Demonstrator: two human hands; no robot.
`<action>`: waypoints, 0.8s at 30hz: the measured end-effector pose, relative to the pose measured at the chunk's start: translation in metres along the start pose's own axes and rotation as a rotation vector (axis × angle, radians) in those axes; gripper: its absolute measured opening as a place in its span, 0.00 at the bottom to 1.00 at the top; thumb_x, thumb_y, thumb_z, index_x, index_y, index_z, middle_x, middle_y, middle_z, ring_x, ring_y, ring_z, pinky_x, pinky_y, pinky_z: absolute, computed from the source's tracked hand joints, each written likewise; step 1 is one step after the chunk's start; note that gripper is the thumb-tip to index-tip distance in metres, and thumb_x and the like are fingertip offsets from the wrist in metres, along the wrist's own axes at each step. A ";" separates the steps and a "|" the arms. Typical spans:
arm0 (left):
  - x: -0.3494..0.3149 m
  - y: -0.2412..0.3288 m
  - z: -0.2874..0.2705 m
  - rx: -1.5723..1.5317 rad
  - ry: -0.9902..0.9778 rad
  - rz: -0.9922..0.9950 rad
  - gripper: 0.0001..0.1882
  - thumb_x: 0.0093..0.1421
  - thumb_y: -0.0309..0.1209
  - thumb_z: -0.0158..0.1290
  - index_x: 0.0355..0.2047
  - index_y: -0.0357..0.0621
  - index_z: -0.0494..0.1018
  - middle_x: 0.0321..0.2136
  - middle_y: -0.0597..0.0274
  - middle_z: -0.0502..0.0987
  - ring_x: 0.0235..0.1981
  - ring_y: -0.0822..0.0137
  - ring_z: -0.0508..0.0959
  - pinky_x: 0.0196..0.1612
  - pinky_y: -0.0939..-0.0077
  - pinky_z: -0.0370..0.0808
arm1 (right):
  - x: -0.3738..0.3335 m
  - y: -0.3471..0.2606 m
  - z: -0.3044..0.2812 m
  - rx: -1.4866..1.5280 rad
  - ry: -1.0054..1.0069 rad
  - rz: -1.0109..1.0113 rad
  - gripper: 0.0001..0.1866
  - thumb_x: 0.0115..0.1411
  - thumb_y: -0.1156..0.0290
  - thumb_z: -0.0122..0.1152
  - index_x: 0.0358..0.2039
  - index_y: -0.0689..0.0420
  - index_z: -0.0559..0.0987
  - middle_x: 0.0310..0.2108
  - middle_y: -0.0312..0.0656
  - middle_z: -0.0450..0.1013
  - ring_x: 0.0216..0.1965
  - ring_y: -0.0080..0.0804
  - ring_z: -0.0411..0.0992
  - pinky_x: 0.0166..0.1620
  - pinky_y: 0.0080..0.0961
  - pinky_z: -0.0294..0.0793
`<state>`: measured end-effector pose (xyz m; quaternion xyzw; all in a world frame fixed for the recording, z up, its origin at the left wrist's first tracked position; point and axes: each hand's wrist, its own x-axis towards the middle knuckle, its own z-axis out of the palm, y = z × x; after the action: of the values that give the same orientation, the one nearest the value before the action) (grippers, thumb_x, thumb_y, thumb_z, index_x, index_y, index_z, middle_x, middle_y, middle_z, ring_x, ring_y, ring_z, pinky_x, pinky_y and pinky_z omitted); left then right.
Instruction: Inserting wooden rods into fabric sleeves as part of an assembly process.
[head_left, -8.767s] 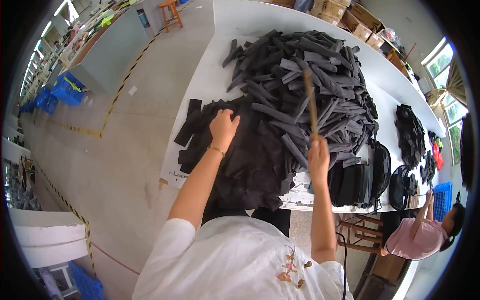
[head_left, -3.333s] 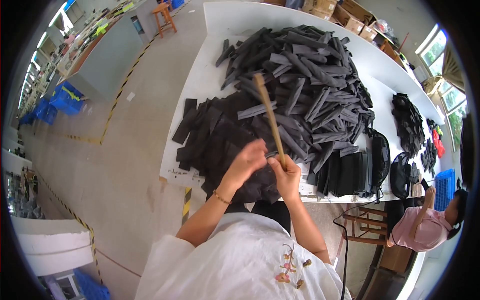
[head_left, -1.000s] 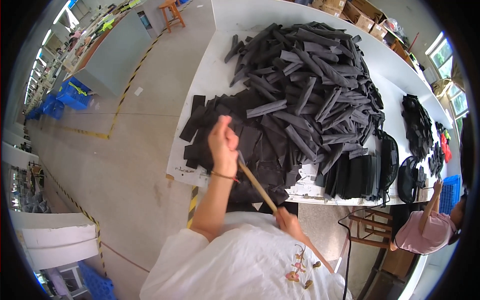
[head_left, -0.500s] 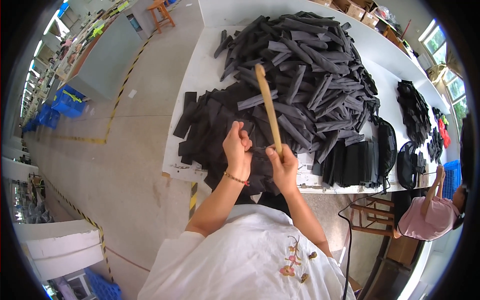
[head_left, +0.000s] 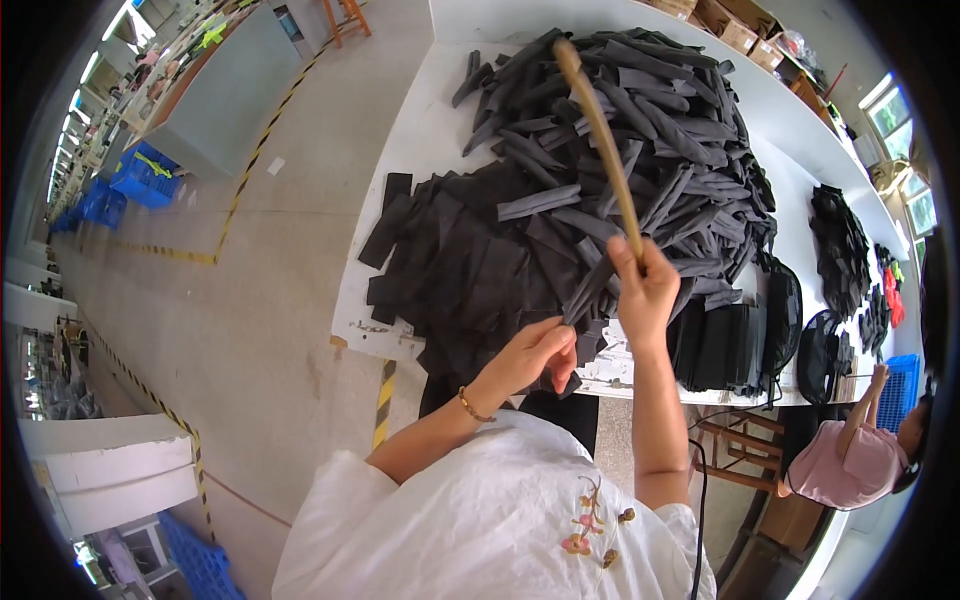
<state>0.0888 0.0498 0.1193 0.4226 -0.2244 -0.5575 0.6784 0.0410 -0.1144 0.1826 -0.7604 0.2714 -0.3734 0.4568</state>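
Observation:
My right hand (head_left: 645, 295) is closed around the lower end of a long wooden stick (head_left: 603, 140), which points up and away over the table, slightly blurred. A dark grey fabric tube (head_left: 590, 288) runs slantwise beside that hand. My left hand (head_left: 535, 357) is pinched at the tube's near end, lower and to the left, by the table's front edge. Just beneath the left fingers, a bit of black fabric (head_left: 565, 384) shows. Flat dark fabric pieces (head_left: 455, 255) lie overlapped on the left of the table, and a big heap of fabric tubes (head_left: 680, 150) rises behind them.
The white table (head_left: 395, 150) has a raised back panel. Stacked black pieces (head_left: 715, 345) and black mesh-like bags (head_left: 785, 310) stand at its right. A co-worker in a pink top (head_left: 845, 465) sits beyond, near a wooden stool (head_left: 740, 445). A black cable (head_left: 697, 520) hangs on my right.
My right hand and the stick have swung right and farther away. My left hand has moved right and nearer, and a fabric tube now shows between the hands. The view has shifted slightly.

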 end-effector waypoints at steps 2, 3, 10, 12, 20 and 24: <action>-0.001 0.002 -0.010 0.159 0.005 0.117 0.17 0.69 0.36 0.41 0.26 0.39 0.67 0.18 0.61 0.71 0.16 0.72 0.72 0.23 0.81 0.70 | 0.043 -0.001 0.001 0.086 0.270 -0.342 0.12 0.63 0.68 0.60 0.27 0.63 0.78 0.19 0.31 0.67 0.24 0.17 0.63 0.25 0.18 0.60; -0.002 -0.007 -0.022 0.162 0.021 0.128 0.17 0.69 0.36 0.41 0.26 0.39 0.67 0.18 0.61 0.71 0.16 0.72 0.72 0.23 0.81 0.70 | 0.075 -0.008 -0.011 0.147 0.391 -0.177 0.15 0.63 0.63 0.60 0.28 0.62 0.78 0.18 0.31 0.67 0.21 0.16 0.64 0.24 0.18 0.61; 0.039 -0.001 -0.108 1.235 1.014 0.523 0.10 0.53 0.32 0.60 0.33 0.43 0.73 0.27 0.61 0.71 0.28 0.60 0.74 0.32 0.66 0.72 | 0.171 0.013 -0.086 0.193 0.368 -0.068 0.15 0.68 0.59 0.51 0.42 0.59 0.73 0.18 0.27 0.58 0.16 0.12 0.55 0.18 0.15 0.54; 0.044 -0.004 -0.127 1.291 0.968 0.448 0.10 0.52 0.30 0.62 0.33 0.43 0.75 0.26 0.61 0.71 0.26 0.61 0.73 0.31 0.69 0.71 | 0.128 0.030 -0.067 0.137 0.244 -0.018 0.13 0.70 0.63 0.46 0.46 0.58 0.72 0.21 0.29 0.60 0.18 0.12 0.56 0.20 0.14 0.55; 0.030 0.039 -0.106 1.269 0.678 0.681 0.04 0.52 0.26 0.60 0.30 0.43 0.78 0.29 0.64 0.74 0.34 0.61 0.72 0.37 0.71 0.70 | -0.009 0.048 -0.103 -0.665 -0.224 -0.461 0.06 0.61 0.76 0.56 0.39 0.56 0.77 0.24 0.39 0.68 0.27 0.34 0.69 0.36 0.29 0.65; 0.023 0.053 -0.091 1.309 0.528 0.699 0.03 0.52 0.25 0.60 0.28 0.44 0.77 0.29 0.64 0.73 0.35 0.60 0.70 0.40 0.70 0.69 | -0.019 0.032 -0.119 -0.752 -0.294 -0.447 0.07 0.55 0.75 0.60 0.36 0.54 0.78 0.24 0.38 0.70 0.30 0.38 0.70 0.41 0.32 0.64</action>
<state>0.1960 0.0584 0.1099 0.7595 -0.4585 0.0524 0.4585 -0.0696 -0.1724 0.1836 -0.9582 0.1498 -0.2262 0.0912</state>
